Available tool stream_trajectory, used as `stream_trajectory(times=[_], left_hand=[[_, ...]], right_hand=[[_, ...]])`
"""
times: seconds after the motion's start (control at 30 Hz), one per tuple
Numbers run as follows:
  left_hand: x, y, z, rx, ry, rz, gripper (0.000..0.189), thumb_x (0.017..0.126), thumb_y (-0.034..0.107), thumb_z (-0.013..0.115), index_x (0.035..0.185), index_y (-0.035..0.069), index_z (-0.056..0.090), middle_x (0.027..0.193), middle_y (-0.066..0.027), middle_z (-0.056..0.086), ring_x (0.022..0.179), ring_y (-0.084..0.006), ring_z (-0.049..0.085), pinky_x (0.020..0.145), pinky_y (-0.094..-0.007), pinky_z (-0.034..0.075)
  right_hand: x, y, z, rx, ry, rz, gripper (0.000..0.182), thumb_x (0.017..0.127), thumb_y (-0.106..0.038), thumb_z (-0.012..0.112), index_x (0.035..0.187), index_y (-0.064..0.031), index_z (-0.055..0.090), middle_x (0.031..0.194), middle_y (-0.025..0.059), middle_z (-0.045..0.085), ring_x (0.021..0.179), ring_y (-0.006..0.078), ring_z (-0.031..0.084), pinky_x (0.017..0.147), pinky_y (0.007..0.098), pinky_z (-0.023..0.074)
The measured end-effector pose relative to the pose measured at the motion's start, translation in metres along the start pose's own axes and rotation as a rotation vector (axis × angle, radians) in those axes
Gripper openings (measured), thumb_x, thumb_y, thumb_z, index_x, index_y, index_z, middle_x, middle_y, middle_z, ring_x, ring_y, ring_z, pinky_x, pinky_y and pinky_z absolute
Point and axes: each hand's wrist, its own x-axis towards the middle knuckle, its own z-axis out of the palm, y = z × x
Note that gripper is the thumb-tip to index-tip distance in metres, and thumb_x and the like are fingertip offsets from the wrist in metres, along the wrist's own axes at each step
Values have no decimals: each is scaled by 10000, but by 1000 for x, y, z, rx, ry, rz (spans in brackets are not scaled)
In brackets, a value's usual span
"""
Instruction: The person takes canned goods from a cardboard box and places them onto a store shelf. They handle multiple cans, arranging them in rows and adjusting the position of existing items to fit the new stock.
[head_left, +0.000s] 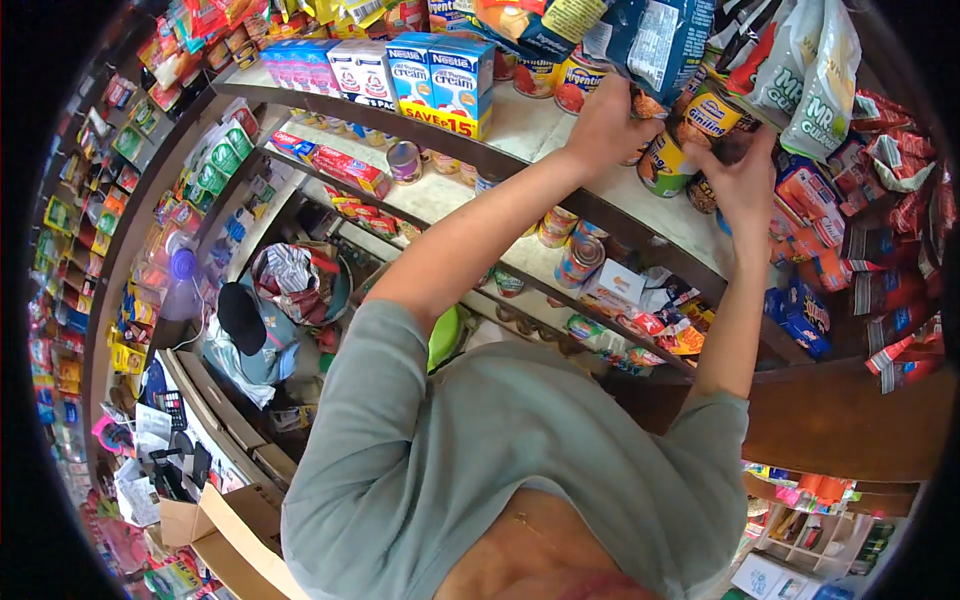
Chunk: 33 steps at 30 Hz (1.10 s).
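Note:
Both of my hands are among canned goods on the upper shelf (517, 135). My left hand (615, 120) reaches under hanging blue snack packets (667, 45), its fingers bent near a can partly hidden behind them; whether it grips anything is unclear. On the right, my right hand (739, 176) has its thumb and fingers around the lower part of a yellow-labelled giniling can (709, 116), tilted at the top of a group. Below its thumb a yellow and green can (664, 169) stands on the shelf. A dark-labelled can (702, 193) is beside it. Argentina corned beef cans (577, 79) stand left of my left hand.
Nestlé cream cartons (440, 82) stand left on the same shelf. Grey-white snack bags (806, 82) hang close above my right hand. Lower shelves hold Colgate boxes (349, 169) and a tall can (579, 259). An open cardboard box (232, 540) is at lower left.

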Motion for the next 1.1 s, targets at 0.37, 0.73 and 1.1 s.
stream_trajectory(times=[0.37,0.73,1.1], left_hand=[[-2,-4,1,81,94,85,405,711,276,767,975,-3,637,903,-206,643,870,-377,604,759,-430,474],[-3,10,-7,75,63,63,569,665,235,801,1020,-53,460,961,-245,561,931,-421,560,795,-459,453],[-3,6,-9,-13,57,65,600,666,211,796,1091,-26,445,1013,-233,573,963,-419,561,819,-448,452]], right_hand=[[-8,-20,10,-379,142,-30,757,618,-389,825,1121,22,435,968,247,602,965,394,580,790,443,462],[-30,-4,43,-460,125,-283,163,818,-153,625,953,-63,631,874,156,665,729,317,658,620,424,515],[-28,8,26,-421,-43,-41,110,824,-165,614,931,-137,607,836,140,662,739,370,641,624,475,480]])
